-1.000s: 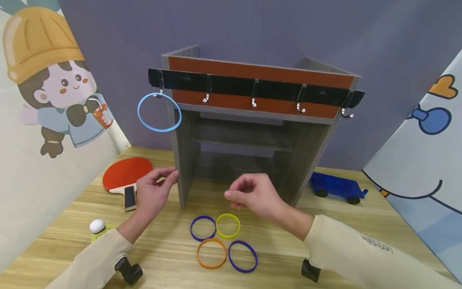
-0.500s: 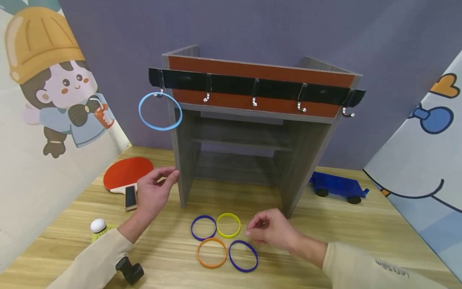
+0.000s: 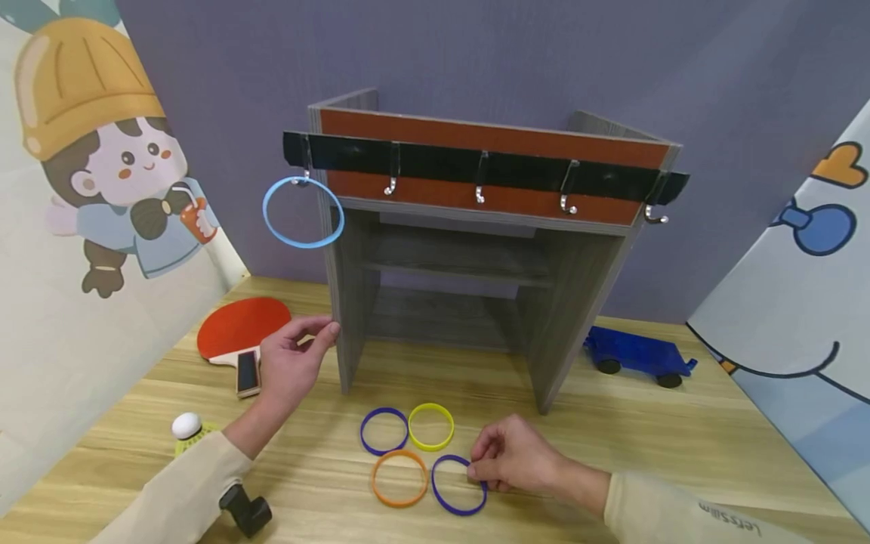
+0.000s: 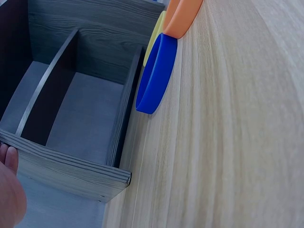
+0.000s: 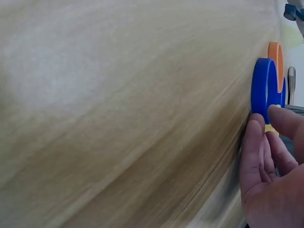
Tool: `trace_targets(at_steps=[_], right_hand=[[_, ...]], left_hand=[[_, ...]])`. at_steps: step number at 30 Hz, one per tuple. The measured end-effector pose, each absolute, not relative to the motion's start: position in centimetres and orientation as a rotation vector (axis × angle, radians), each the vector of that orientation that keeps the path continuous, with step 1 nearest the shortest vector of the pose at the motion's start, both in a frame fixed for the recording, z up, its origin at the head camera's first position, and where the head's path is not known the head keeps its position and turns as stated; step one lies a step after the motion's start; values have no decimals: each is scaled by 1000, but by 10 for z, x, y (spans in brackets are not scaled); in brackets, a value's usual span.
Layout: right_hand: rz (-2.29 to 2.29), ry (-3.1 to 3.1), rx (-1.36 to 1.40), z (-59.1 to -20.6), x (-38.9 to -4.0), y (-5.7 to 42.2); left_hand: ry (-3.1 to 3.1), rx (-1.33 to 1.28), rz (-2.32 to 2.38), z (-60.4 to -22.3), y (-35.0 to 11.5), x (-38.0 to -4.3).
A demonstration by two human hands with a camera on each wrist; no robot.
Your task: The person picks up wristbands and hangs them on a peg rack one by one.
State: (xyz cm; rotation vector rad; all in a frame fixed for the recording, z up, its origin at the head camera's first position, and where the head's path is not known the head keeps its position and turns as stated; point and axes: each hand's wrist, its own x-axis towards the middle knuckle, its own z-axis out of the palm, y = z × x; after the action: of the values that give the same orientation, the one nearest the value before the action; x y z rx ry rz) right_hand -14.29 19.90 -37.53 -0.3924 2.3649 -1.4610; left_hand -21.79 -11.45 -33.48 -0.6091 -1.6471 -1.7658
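Note:
My left hand [image 3: 292, 366] holds the front edge of the left side panel [image 3: 347, 355] of a grey wooden shelf unit, thumb and forefinger at the edge. Low over the table, my right hand [image 3: 519, 457] pinches the right side of a dark blue silicone wristband [image 5: 259, 88], which lies nearest that hand. Beside it lie an orange wristband [image 3: 398, 504], a yellow wristband [image 3: 431, 448] and a second dark blue wristband [image 4: 156, 76]. From the leftmost hook of the black hook rail [image 3: 438, 159] hangs a light blue ring [image 3: 302, 245].
A red table tennis bat [image 3: 245, 325] lies left of the shelf, near a shuttlecock [image 3: 186, 426]. At the right stands a blue toy wagon [image 3: 635, 353]. Several metal hooks, such as the middle hook [image 3: 479, 195], stick out from the rail.
My right hand has come down and back from in front of the shelf to the nearer dark blue wristband and taken hold of it. The left hand has stayed at the panel.

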Motion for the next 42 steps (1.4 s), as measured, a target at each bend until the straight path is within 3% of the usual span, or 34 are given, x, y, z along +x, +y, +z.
trace_targets(at_steps=[22, 42], right_hand=[[-1439, 2326, -429, -370, -141, 208], [-1598, 2105, -382, -356, -145, 247]], left_hand=[[-1693, -571, -1738, -336, -115, -217], [-1700, -551, -1739, -336, -115, -217]])
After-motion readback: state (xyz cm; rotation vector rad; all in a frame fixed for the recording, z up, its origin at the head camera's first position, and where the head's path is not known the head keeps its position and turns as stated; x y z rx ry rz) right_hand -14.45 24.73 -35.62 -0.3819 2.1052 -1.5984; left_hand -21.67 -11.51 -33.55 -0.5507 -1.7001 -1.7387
